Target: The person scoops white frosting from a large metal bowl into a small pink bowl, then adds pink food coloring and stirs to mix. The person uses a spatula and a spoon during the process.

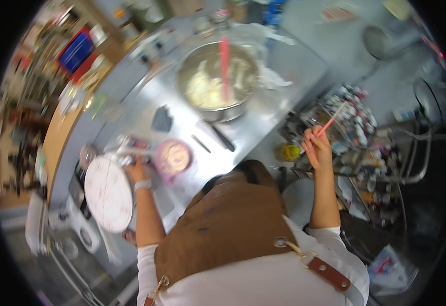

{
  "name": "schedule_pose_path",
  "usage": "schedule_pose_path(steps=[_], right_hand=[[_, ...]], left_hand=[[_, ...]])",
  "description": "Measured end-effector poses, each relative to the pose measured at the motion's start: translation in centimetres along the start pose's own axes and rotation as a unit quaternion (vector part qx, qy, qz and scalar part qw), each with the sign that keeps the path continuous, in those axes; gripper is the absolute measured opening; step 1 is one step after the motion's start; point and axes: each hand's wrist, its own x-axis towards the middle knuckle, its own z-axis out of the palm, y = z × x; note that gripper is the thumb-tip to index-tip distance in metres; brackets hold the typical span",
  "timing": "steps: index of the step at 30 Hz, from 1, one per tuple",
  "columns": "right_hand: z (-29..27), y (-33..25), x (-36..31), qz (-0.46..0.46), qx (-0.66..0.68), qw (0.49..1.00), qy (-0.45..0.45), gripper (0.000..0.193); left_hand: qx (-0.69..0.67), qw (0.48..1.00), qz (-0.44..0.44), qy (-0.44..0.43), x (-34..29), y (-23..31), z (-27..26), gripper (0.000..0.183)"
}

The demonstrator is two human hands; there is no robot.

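Note:
My right hand [317, 148] is raised at the right with its fingers closed around a thin pink stick [332, 118], which points up and away. My left hand [138, 172] reaches in beside a round white board [108, 195], next to white tube-like packages [131, 144]; blur hides what its fingers do. A pink-rimmed tub of pale cream [174, 157] stands just right of that hand. Farther off, a large metal bowl [184, 76] holds whitish cream, with a pink spatula [225, 66] standing in it. A black-handled knife [223, 137] lies before the bowl.
A dark grey cloth [162, 119] lies on the metal table [263, 122]. Clear plastic wrap [274, 77] is bunched right of the bowl. On the right, a wire cart [411, 176] carries many small items, with a yellow-green container [290, 152] near it.

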Motion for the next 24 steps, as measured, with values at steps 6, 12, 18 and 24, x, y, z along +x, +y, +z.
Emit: schedule_pose_path(steps=[6, 12, 18, 24], right_hand=[[-11.4, -6.4, 3.1, -0.128, -0.317, 0.88, 0.329, 0.014], [-21.8, -13.8, 7.7, -0.206, -0.641, 0.516, 0.53, 0.025], [-25.7, -17.9, 11.0, -0.119, -0.764, 0.417, 0.479, 0.031], [-28.4, -17.7, 12.0, -0.089, -0.746, 0.435, 0.496, 0.034]], left_hand=[[-0.029, 0.999, 0.02, 0.023, 1.0, 0.0, 0.6, 0.079], [0.098, 0.992, -0.037, 0.073, -3.4, 0.4, -2.2, 0.072], [0.055, 0.991, -0.097, 0.07, -9.3, 2.3, -5.8, 0.045], [0.085, 0.986, -0.124, 0.069, -12.8, 4.2, -6.5, 0.03]])
